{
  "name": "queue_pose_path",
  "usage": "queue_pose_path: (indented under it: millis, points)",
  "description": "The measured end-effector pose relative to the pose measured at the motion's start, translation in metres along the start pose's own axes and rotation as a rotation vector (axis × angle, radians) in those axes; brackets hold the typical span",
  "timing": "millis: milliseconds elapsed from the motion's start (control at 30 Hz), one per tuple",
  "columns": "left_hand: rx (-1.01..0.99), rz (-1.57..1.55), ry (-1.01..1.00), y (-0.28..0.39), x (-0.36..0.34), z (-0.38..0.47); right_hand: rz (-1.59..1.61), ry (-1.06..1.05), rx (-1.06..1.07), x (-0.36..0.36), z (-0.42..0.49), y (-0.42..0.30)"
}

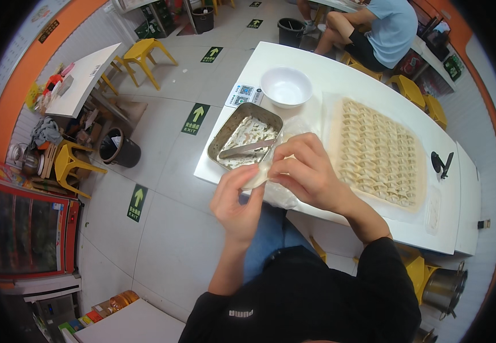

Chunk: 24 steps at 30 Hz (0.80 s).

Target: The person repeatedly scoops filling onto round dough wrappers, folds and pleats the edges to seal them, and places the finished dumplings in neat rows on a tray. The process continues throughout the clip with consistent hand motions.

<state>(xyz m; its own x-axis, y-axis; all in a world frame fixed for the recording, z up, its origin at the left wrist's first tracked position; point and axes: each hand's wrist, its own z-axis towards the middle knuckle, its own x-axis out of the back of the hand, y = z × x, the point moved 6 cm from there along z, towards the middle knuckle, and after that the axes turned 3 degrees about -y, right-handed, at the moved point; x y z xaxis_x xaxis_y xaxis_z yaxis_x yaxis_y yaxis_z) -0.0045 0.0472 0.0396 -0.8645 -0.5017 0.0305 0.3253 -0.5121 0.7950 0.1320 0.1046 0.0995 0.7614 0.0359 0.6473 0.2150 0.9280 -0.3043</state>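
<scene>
Between the fingertips of my left hand [236, 201] and my right hand [312, 176] is a pale dough dumpling [256, 179], pinched from both sides above the table's near edge. Just beyond it stands a rectangular metal tray [214, 148] with smears of filling inside. A flat metal spatula or blade [243, 148] lies across this tray. Crumpled clear plastic bag [283, 196] lies under my right hand, partly hidden. To the right, several rows of folded dumplings [376, 150] cover a pale board [337, 128]. A white bowl [285, 85] sits behind the metal tray.
The white table [269, 55] carries a black stand [441, 165] and a clear plastic box [433, 212] at right. A seated person [389, 34] is beyond its far end. Yellow stools [145, 51] and a black bin [120, 148] stand on the tiled floor. A red-framed display fridge [25, 231] is at left.
</scene>
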Motion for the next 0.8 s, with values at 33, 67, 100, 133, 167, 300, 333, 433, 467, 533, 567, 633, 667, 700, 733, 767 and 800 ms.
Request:
queue_pose_path:
  millis: [33,67,100,133,167,300,333,433,467,533,567,633,667,700,733,767,800]
  points:
    - [0.023,-0.013,0.007,0.000,0.000,-0.002,0.028,-0.015,-0.007,0.000,0.000,0.000]
    - [0.047,-0.025,0.017,-0.001,0.001,-0.003,0.058,-0.030,-0.015,0.000,0.000,0.000]
    - [0.062,-0.070,0.013,-0.002,0.000,-0.004,0.086,-0.044,-0.023,-0.001,0.000,0.001]
    - [0.078,-0.113,0.012,-0.004,-0.001,-0.005,0.109,-0.056,-0.023,-0.001,0.000,0.001]
    - [0.098,-0.151,0.014,-0.006,-0.001,-0.006,0.132,-0.068,-0.023,-0.001,-0.001,0.001]
    - [0.175,-0.332,0.003,-0.012,-0.002,-0.007,0.315,0.085,-0.184,0.004,-0.007,0.010]
    - [0.167,-0.343,-0.005,-0.011,-0.001,-0.007,0.284,0.064,-0.185,0.002,-0.007,0.011]
    - [0.167,-0.402,-0.019,-0.008,-0.003,-0.006,0.221,0.038,-0.188,0.000,-0.009,0.012]
    - [0.173,-0.428,-0.020,-0.006,-0.003,-0.005,0.219,0.054,-0.187,0.001,-0.009,0.012]
    - [0.181,-0.463,-0.018,-0.003,-0.004,-0.004,0.218,0.085,-0.185,0.002,-0.009,0.011]
    - [0.194,-0.478,-0.013,-0.003,-0.004,-0.004,0.218,0.099,-0.183,0.002,-0.009,0.010]
    - [0.175,-0.442,-0.018,0.001,-0.003,-0.002,0.211,0.119,-0.175,0.004,-0.009,0.008]
    - [0.167,-0.417,-0.019,0.002,-0.003,-0.002,0.203,0.123,-0.167,0.005,-0.009,0.006]
    - [0.150,-0.391,-0.017,0.003,-0.002,-0.001,0.198,0.126,-0.163,0.005,-0.009,0.006]
    - [0.131,-0.361,-0.015,0.004,-0.001,-0.001,0.187,0.134,-0.149,0.006,-0.008,0.005]
    - [0.106,-0.327,-0.013,0.006,-0.001,0.000,0.179,0.141,-0.139,0.006,-0.008,0.004]
    - [0.105,-0.301,0.003,0.006,0.000,-0.001,0.176,0.146,-0.140,0.006,-0.008,0.004]
